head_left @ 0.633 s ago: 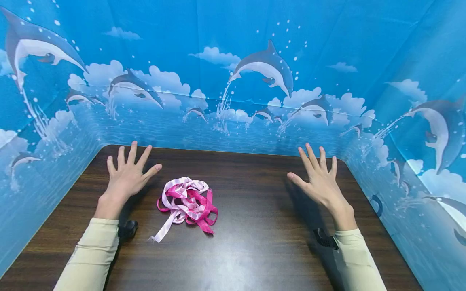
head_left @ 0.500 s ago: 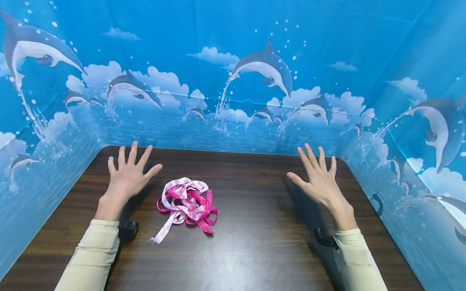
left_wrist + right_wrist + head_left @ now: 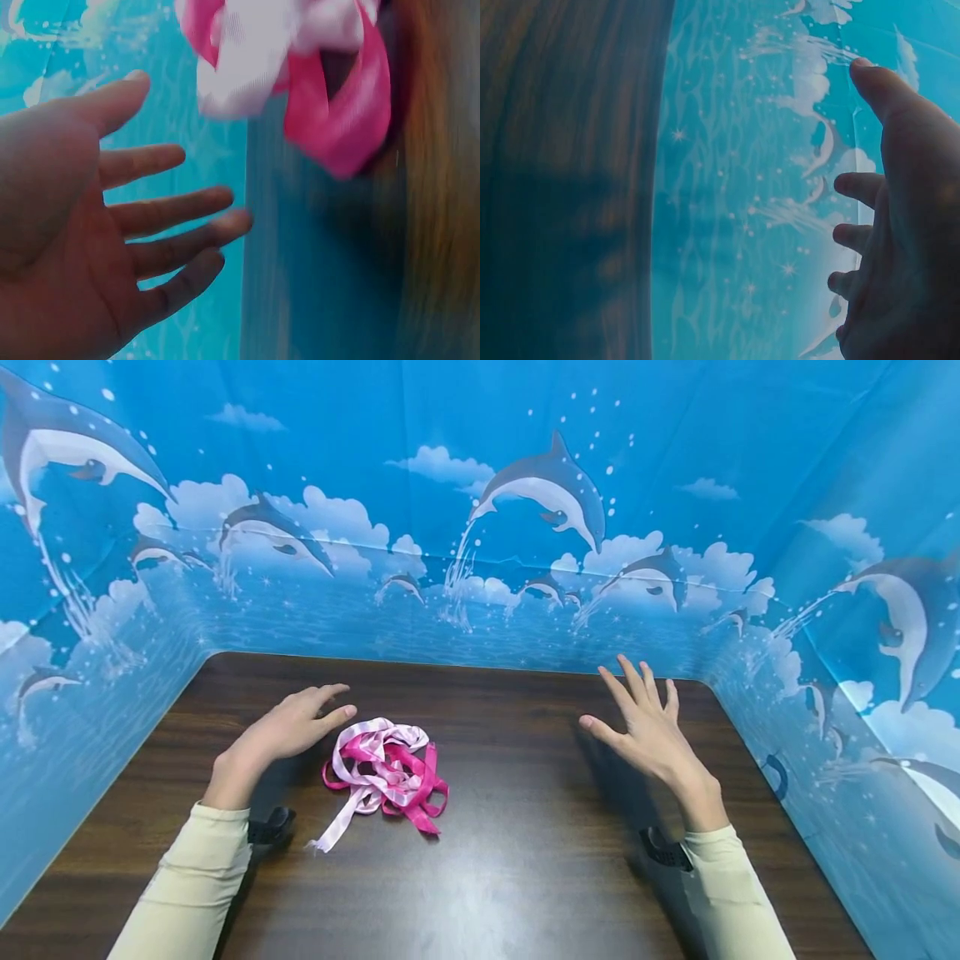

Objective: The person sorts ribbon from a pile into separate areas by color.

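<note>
Nothing gripped: L hand (image 3: pixel 291 727) loose nr untouched, tangled ribbons (image 3: pixel 401 783), R hand (image 3: pixel 654 739) spread well off, handling prob. all to do.

Dark wood-grain table (image 3: pixel 517 793); pink ribbon tangle (image 3: pixel 399 789) lying on it.

Spot: screened-off booth, can't tell what building tbh
Walls: creased blue dolphin-print sheet (image 3: pixel 465 627), 9 round through 12 to 3 o'clock
Surface: dark-brown wood-grain table (image 3: pixel 517 777), 6 o'clock
</note>
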`<state>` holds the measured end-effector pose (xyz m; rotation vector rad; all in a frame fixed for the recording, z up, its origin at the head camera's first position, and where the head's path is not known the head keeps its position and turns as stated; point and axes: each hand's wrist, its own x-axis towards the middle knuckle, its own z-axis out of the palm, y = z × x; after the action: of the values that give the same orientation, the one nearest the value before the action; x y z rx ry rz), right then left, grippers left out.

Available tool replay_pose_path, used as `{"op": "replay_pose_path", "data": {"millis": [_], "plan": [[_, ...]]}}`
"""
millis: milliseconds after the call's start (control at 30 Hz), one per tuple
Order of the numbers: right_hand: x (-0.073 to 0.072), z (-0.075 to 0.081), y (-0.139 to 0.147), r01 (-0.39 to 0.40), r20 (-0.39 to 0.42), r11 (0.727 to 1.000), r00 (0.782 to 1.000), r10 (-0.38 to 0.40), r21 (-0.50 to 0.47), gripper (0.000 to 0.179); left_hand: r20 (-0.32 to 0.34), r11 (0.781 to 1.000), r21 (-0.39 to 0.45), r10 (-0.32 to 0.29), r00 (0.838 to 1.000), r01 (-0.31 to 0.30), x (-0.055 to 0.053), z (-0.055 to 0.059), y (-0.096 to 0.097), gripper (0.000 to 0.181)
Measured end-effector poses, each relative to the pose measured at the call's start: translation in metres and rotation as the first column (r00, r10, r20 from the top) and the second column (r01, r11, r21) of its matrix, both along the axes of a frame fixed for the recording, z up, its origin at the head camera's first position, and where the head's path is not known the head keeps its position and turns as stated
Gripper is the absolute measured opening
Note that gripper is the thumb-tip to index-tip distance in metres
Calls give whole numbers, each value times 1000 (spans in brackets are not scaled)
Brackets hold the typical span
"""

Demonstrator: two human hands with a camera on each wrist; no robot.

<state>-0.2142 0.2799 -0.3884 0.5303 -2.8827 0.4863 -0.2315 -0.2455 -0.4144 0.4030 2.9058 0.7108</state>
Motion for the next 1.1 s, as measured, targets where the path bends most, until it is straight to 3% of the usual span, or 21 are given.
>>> {"op": "replay_pose_path", "data": {"millis": [167,367,633,767,933,1100], "plan": [[0,-2,-10,-70,44,997,997,70,-17,88,-17,994,58,-96,995,97,1,-2,13,62],[1,-5,-22,-183,82,983,979,184,-19,87,-36,989,68,-129,991,131,4,-10,24,52],[8,1,-35,-254,148,965,954,260,-60,75,-75,972,102,-203,976,210,2,-11,41,36],[15,4,-48,-319,175,932,921,347,-169,63,-72,962,124,-237,969,245,2,-14,50,25],[24,5,-78,-389,184,854,864,468,-347,47,-84,957,152,-236,968,247,9,-12,54,14],[26,2,-106,-401,188,828,846,499,-392,40,-94,943,189,-259,961,273,20,-2,66,12]]}}
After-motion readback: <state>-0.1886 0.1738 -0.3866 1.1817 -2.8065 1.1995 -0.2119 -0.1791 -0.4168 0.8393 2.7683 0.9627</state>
